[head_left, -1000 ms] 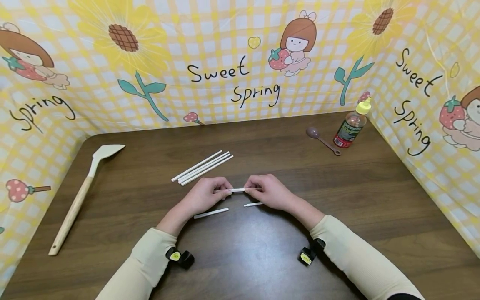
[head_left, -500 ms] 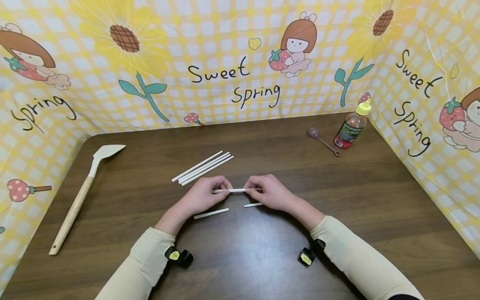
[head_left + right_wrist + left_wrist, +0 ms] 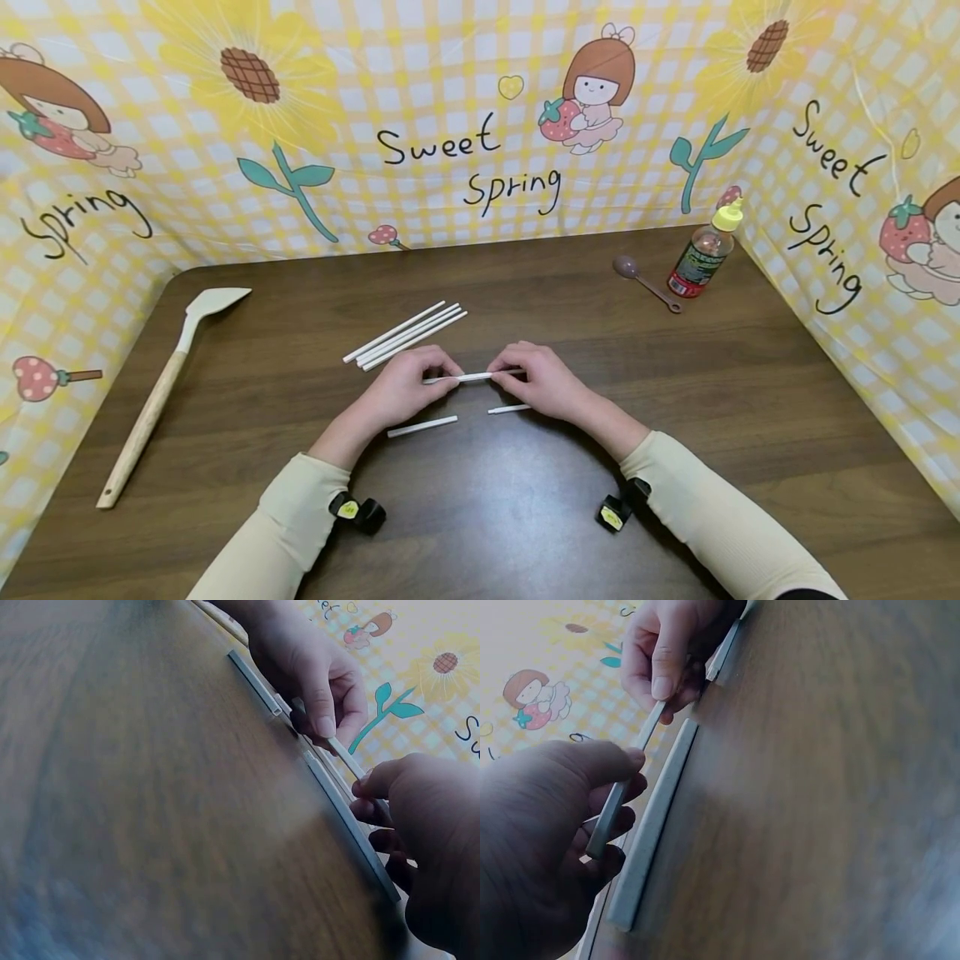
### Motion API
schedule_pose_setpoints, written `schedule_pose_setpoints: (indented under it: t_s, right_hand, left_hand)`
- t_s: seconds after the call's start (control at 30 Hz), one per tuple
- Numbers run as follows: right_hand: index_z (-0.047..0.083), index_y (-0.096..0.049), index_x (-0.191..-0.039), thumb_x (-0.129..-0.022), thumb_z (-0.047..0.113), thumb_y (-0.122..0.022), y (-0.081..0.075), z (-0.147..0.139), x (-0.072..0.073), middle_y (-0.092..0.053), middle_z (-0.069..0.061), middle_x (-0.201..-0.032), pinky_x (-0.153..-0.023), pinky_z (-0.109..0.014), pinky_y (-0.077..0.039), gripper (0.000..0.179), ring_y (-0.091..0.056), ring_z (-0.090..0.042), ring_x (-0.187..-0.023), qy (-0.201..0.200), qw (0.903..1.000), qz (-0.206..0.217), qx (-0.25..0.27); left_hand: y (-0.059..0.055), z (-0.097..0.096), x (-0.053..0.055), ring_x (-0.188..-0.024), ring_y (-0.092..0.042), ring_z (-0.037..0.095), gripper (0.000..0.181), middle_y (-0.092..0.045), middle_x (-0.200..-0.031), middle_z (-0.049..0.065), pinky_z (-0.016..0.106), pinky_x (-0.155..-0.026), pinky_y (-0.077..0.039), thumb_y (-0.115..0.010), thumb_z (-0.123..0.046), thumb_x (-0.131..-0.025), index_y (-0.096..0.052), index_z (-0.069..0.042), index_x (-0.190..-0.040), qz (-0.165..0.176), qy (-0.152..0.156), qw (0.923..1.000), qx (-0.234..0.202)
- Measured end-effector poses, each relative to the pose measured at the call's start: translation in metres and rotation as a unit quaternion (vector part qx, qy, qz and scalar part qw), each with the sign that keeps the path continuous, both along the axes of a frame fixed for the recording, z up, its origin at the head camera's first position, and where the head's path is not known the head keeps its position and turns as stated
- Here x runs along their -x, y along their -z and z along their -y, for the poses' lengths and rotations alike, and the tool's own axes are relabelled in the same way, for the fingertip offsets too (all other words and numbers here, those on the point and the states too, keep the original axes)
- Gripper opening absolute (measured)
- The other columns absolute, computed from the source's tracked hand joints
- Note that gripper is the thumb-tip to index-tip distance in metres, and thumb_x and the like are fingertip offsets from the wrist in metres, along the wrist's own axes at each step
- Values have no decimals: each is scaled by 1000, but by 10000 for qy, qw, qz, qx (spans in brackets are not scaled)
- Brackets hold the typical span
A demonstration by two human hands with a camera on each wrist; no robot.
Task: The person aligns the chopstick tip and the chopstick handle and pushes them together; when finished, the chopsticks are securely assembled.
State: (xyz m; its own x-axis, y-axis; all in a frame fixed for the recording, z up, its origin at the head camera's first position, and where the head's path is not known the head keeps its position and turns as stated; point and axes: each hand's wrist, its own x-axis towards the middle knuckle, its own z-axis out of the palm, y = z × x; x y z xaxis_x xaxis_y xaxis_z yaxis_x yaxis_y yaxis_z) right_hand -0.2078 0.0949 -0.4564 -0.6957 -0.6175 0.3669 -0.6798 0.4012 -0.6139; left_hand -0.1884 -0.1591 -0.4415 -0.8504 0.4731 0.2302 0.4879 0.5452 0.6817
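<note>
A thin white stick spans the two hands at the middle of the table. My left hand pinches its left part between thumb and fingers; the near end of the stick shows past the thumb in the left wrist view. My right hand pinches the right part the same way, fingers hiding some of it. Below the hands lie two short white stick pieces: one by the left hand, the other partly under the right. That right piece has a narrower tip in the right wrist view.
Several long white sticks lie side by side behind the left hand. A white spatula with a wooden handle is at the left. At the back right are a brown spoon and a yellow-capped bottle. Patterned cloth walls the table.
Both hands have shifted slightly away from the body, the right one a bit more, and the held stick now tilts up a little toward the right. The loose pieces have stayed put.
</note>
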Motion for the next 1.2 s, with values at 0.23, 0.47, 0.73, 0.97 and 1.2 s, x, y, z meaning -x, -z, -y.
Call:
schedule_pose_setpoints:
  t_s: [0.23, 0.47, 0.73, 0.97, 1.2]
  right_hand:
    - [11, -74, -97, -92, 10, -73, -2, -1, 2, -65, 0, -102, -88, -37, -45, 5, -55, -19, -99, 729, 9963, -256, 390]
    - [11, -72, -90, -90, 7, -70, -3, -2, 3, -64, -1, -101, -90, -39, -43, 4, -55, -22, -100, 1285, 9856, -503, 979]
    - [10, -71, -88, -90, 4, -72, -3, -2, 2, -65, -1, -98, -89, -37, -45, 6, -58, -20, -98, 1137, 9871, -404, 1049]
    - [7, -71, -88, -92, 5, -71, -2, -2, 2, -65, 1, -93, -84, -33, -48, 5, -59, -15, -92, 875, 9911, -251, 971]
    - [7, -71, -88, -92, 5, -71, -1, -2, 2, -64, 3, -91, -78, -35, -48, 5, -57, -13, -86, 860, 9918, -124, 937]
  left_hand:
    - [2, 3, 2, -84, -62, 14, 5, -69, -90, -6, 37, -79, -50, -78, -9, -89, -76, -13, -92, -205, -467, 9986, 135]
    - [2, 6, 2, -84, -63, 20, 5, -70, -91, 1, 39, -78, -48, -76, -6, -87, -76, -10, -90, -614, -874, 9937, 341]
    - [1, 9, 3, -90, -65, 25, 6, -70, -93, 3, 43, -82, -49, -77, -8, -86, -77, -10, -91, -823, -1317, 9838, 892]
    - [0, 11, 4, -85, -65, 22, 5, -69, -89, 0, 44, -80, -48, -78, -10, -86, -77, -12, -91, -983, -1673, 9739, 1181]
    - [-2, 12, 4, -85, -63, 26, 8, -71, -86, 0, 48, -79, -42, -80, -11, -85, -75, -14, -89, -898, -2099, 9647, 1310]
